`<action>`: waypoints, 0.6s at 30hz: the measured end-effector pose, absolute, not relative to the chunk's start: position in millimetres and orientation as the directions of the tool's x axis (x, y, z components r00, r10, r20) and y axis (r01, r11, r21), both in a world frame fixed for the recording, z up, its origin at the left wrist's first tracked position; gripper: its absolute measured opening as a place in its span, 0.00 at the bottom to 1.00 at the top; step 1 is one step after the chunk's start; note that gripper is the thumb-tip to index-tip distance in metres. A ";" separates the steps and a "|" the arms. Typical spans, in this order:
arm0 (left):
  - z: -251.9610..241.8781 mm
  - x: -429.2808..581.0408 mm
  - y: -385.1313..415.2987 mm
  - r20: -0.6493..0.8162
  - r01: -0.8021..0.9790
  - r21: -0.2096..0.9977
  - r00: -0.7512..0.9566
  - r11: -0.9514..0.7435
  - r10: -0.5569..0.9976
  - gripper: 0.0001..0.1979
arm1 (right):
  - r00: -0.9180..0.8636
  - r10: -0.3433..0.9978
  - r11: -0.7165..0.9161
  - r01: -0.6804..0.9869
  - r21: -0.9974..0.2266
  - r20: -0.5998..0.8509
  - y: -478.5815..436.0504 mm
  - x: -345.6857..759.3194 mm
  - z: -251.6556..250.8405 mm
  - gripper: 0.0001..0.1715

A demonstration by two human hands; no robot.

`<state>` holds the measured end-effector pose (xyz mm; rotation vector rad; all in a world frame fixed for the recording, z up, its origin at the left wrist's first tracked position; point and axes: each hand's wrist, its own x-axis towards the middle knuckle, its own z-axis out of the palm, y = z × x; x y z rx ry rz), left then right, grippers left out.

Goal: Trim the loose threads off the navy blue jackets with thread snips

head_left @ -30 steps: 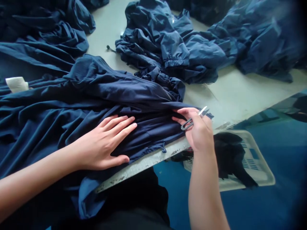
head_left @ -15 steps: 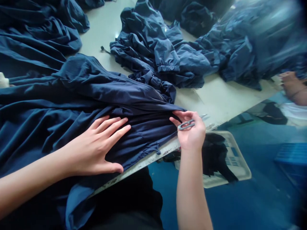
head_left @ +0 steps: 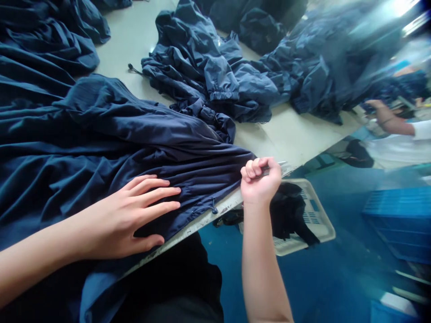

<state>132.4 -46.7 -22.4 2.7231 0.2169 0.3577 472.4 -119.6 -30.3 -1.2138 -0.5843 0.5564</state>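
A dark navy jacket with a zip lies spread over the near part of the table. My left hand rests flat on its cloth, fingers spread, holding nothing. At the jacket's right end my right hand is closed round small metal thread snips, whose tips poke out to the right past the fist. The jacket's edge runs in taut folds up to this fist; whether the fingers also grip the cloth is hidden. A cord end with a toggle hangs at the hem by the table edge.
More navy garments lie heaped across the pale table. Below its edge stands a cream basket with black cloth inside. Blue crates are at the right. Another person's arm shows at the far right.
My right hand's fingers have curled into a fist around the snips. My left hand stays flat on the jacket. The view has swung a little to the right.
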 end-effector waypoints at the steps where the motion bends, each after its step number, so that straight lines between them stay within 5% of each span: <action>1: -23.4 134.4 -46.0 0.225 0.092 0.396 0.955 -0.914 0.194 0.29 | 0.731 0.672 0.254 -0.079 -0.964 0.118 -120.0 475.2 -29.5 0.22; 4: -11.1 133.2 -44.5 0.235 0.111 0.469 0.941 -0.876 0.245 0.21 | 0.733 0.671 0.255 -0.090 -0.963 0.109 -121.1 476.8 -23.8 0.22; 8: 40.1 92.5 -51.3 0.190 0.332 0.534 0.849 -0.777 0.494 0.12 | 0.728 0.679 0.293 -0.153 -0.944 0.093 -128.3 437.0 -1.1 0.18; 11: 67.9 42.9 -74.8 -0.006 0.597 0.501 0.726 -0.627 0.687 0.12 | 0.653 0.710 0.314 0.043 -0.949 0.264 -138.6 374.4 23.7 0.20; 13: 64.4 11.6 -98.5 -0.134 0.748 0.463 0.590 -0.476 0.796 0.16 | 0.431 0.833 0.300 0.173 -0.938 0.347 -141.8 328.6 33.8 0.19; 15: 43.8 -13.9 -120.6 -0.104 0.818 0.403 0.488 -0.412 0.867 0.23 | -0.062 0.943 0.327 0.351 -0.877 0.327 -135.4 291.5 29.9 0.15; 18: 4.0 -37.8 -134.8 0.019 0.877 0.263 0.412 -0.402 0.911 0.30 | -0.453 0.862 0.481 0.582 -0.656 0.230 -105.2 271.9 1.6 0.15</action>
